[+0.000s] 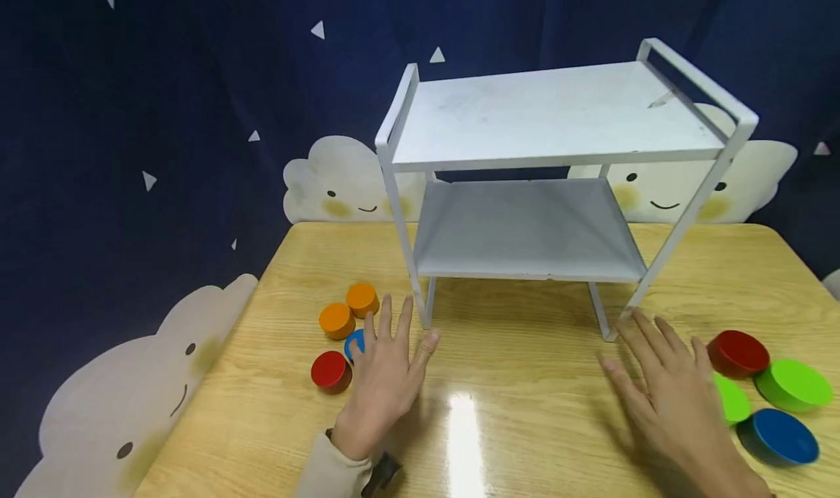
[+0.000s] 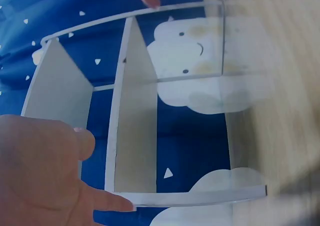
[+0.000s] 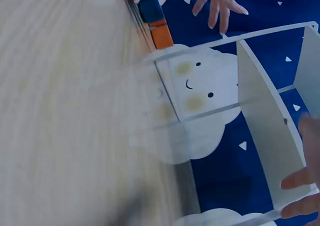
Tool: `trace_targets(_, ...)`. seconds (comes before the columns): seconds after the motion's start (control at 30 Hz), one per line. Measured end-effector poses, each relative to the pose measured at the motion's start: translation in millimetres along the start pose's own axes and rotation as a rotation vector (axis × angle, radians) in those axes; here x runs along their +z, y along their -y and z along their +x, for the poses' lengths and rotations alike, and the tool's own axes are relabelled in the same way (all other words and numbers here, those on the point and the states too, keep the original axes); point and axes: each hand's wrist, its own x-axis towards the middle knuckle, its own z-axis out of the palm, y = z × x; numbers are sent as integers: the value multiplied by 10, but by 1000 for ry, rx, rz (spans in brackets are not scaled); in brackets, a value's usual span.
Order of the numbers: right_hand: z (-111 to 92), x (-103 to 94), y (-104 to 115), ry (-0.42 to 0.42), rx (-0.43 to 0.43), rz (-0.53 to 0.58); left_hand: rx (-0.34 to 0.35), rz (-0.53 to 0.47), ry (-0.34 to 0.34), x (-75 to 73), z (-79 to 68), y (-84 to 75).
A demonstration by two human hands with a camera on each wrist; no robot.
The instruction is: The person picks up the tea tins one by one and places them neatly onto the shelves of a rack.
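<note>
A white two-tier shelf rack point(image 1: 551, 122) stands upright on the wooden table, with nothing on its two boards. My left hand point(image 1: 383, 381) hovers over the table by the rack's left front leg, fingers spread and holding nothing. It partly covers a blue round block point(image 1: 354, 343). My right hand point(image 1: 676, 396) reaches toward the right front leg point(image 1: 669, 243), its fingers extended. Its fingertips overlap that leg in the head view; whether they touch, I cannot tell. In the left wrist view the rack point(image 2: 135, 121) appears sideways beside my left hand.
Left of my left hand sit two orange round blocks point(image 1: 337, 321) and a red one point(image 1: 331, 372). To the right of my right hand are a larger red block point(image 1: 739, 353), two green ones point(image 1: 794, 385) and a blue one point(image 1: 778, 437). A dark blue curtain point(image 1: 197, 60) hangs behind.
</note>
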Motion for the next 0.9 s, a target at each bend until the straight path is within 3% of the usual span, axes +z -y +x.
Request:
trace_targets(0.23,206,-172,-111,-160,62,-17,34,-4,24,54,-84,51)
trace_targets(0.4,440,-341,-213,-178,114,-63,88,-2,50,169,-182,82)
trace_targets(0.6,785,-459,-298,-98,133,-109,118,23,38,273,-263,103)
trace_targets(0.9,1112,-449,-479,-44,89,-147,54,19,73,318,-329,167)
